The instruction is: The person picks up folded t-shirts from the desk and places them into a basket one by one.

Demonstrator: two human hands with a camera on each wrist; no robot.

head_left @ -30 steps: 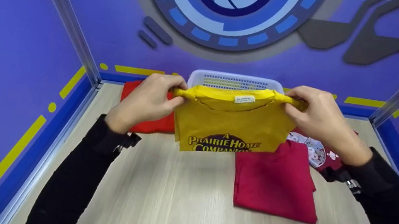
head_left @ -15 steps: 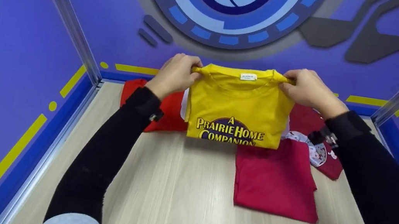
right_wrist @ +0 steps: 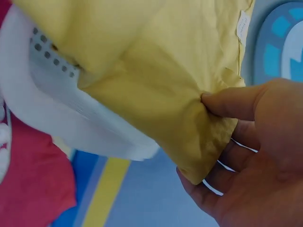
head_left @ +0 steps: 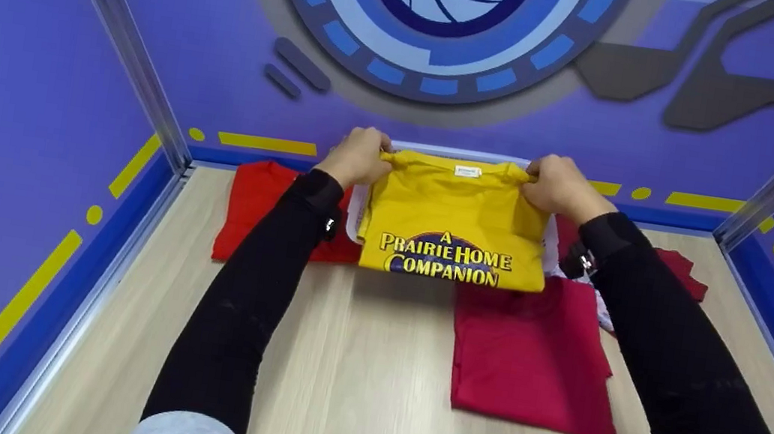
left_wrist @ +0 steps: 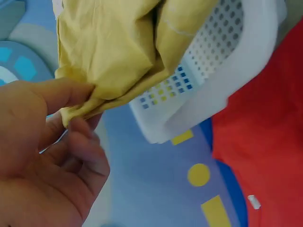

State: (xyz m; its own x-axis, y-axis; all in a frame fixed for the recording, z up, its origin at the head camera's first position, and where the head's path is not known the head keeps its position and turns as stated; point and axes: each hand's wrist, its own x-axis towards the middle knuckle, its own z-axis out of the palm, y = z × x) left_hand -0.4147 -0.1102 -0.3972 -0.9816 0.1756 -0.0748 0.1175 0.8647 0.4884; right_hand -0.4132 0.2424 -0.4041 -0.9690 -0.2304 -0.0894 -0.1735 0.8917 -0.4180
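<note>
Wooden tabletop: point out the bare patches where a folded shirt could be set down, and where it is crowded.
The light wooden tabletop is bare in front of the folded yellow printed T-shirt, between the two black sleeves and left of the dark red folded shirt. A bare strip also runs along the left wall below the bright red shirt. The back edge around the white perforated plastic basket is crowded.

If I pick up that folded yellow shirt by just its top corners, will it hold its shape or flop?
Likely floppy: the yellow shirt bunches into creases where the left hand and right hand pinch it. It probably weighs little, since fingertip pinches carry it. Let go, it would likely sag into the white basket below.
</note>
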